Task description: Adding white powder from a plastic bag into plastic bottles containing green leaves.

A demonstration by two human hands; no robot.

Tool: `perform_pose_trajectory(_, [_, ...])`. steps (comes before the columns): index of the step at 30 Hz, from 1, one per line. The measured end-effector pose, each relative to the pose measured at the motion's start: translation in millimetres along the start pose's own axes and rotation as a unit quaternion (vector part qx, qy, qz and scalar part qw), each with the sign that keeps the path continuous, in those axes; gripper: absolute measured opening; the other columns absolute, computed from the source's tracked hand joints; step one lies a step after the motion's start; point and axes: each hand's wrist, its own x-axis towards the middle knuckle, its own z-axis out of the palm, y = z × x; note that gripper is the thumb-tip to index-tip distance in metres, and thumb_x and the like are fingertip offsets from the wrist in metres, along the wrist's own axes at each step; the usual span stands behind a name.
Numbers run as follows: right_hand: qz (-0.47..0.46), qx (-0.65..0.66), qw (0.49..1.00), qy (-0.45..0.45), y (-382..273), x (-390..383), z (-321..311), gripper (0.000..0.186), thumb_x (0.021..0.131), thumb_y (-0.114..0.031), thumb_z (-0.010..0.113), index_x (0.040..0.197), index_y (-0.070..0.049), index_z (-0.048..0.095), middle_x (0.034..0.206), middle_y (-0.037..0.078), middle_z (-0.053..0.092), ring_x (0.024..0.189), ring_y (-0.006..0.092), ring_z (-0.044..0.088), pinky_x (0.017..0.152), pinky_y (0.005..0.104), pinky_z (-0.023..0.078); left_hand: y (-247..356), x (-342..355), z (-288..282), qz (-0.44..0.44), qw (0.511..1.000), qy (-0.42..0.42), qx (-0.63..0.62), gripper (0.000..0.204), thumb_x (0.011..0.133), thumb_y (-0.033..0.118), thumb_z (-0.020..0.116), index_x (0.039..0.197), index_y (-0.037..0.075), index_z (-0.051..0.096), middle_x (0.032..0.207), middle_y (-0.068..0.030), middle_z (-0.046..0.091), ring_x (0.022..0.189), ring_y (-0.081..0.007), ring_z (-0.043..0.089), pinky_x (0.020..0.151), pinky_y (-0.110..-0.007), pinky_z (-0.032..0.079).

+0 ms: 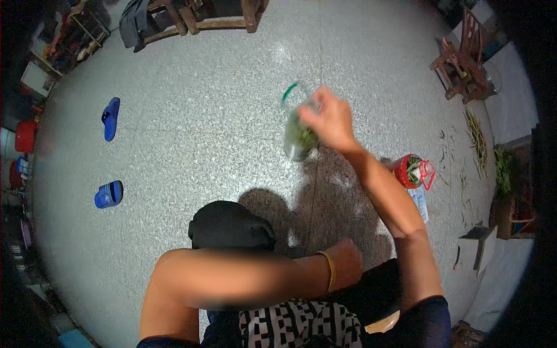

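Out in front, my right hand [332, 119] is closed around the upper part of a clear, tall container [297, 145] with a green-edged rim. Green leaves or stems show inside it; motion blurs the hand and the rim. Whether the container touches the floor I cannot tell. My left forearm lies bent across my lap, over the black-clad knee. At its end my left hand [346, 264] is curled into a loose fist, a yellow band on the wrist. Beside my right forearm is a red-labelled plastic bottle [411, 171] with a red handle, green leaves inside.
Blue slippers [110, 119] lie apart at the left on the speckled floor [191, 116]. Wooden furniture [220, 24] stands at the far edge, and a wooden chair [463, 66] at far right. Cut stems [477, 139], leafy greens [503, 171] and an opened carton [476, 249] line the right.
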Motion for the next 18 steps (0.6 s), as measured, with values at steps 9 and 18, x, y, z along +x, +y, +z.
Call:
perform_pose_trajectory(9, [0.048,-0.053,0.997,0.030,41,52,-15,0.028,0.064,-0.028,0.066,0.070,-0.004,0.051,0.061,0.004,0.052,0.057,0.0129,0.048,0.051,0.0284,0.039,-13,12,-2,-0.001,1.000,-0.020,-0.015,0.014,0.068,0.017,0.053,0.065,0.008,0.063,0.065,-0.0106,0.058,0.063,-0.0266,0.058,0.052,-0.040,0.043])
perform_pose_trajectory(18, [0.025,-0.030,0.999,-0.003,45,79,-4,0.036,0.063,-0.035,0.066,0.068,-0.004,0.049,0.058,0.008,0.052,0.054,0.0198,0.050,0.053,0.0335,0.041,-14,18,0,-0.036,0.998,0.015,-0.045,0.018,0.072,0.019,0.050,0.070,0.008,0.064,0.068,-0.0111,0.059,0.067,-0.0271,0.058,0.063,-0.045,0.044])
